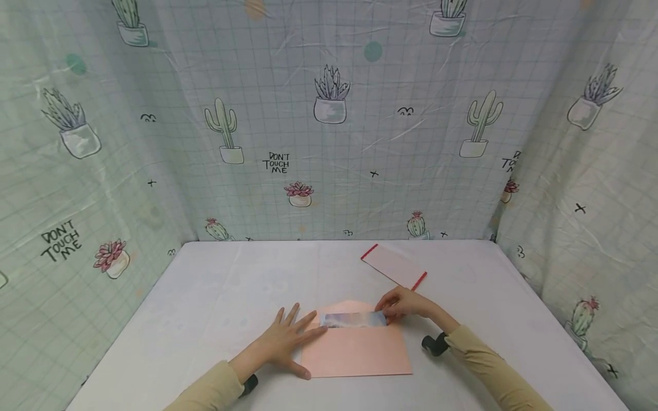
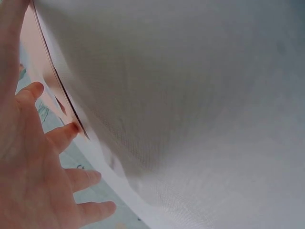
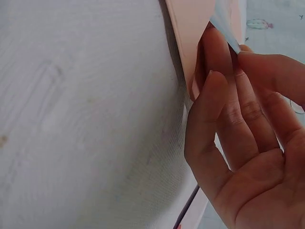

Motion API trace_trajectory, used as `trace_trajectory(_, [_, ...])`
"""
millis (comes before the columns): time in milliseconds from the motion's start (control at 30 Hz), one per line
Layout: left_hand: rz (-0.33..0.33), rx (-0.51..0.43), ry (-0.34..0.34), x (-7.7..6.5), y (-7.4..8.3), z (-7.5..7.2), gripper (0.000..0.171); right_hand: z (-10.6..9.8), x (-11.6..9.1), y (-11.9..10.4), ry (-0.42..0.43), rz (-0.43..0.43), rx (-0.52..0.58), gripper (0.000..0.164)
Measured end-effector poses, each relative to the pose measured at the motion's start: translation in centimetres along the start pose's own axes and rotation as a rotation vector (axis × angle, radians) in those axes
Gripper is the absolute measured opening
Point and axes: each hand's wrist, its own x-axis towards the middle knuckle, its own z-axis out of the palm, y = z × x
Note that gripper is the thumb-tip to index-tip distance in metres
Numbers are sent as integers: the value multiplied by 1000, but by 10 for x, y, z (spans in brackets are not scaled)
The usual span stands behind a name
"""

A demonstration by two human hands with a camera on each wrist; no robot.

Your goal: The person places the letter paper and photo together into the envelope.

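A peach envelope (image 1: pixel 357 353) lies on the table with its flap lifted away at the far side. Out of its opening shows the upper strip of a blue and purple printed card (image 1: pixel 354 319); the lower part is hidden inside. My left hand (image 1: pixel 288 338) rests with spread fingers on the envelope's left edge, thumb at the near left corner. At the opening's right end, my right hand (image 1: pixel 403 302) pinches the right end of the card. Close up in the right wrist view, the card's corner (image 3: pixel 224 24) lies between the fingers, beside the envelope's edge.
Farther back on the white table (image 1: pixel 247 274) lies a pale pink rectangular piece (image 1: pixel 394 266) with red ends, just beyond my right hand. Curtains printed with cacti (image 1: pixel 329 171) close off the back and both sides. Dark wrist cameras (image 1: pixel 434 344) sit under both wrists.
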Motion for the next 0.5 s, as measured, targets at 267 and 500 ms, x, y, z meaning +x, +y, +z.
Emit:
trace_trajectory(267, [-20,20,-16,1,0,1,98,3,1,-2,-16,-7,-31,16])
trace_trajectory(500, [-34,23,-20,1,1,-1,99,5,2,-5,-16,6,-93,14])
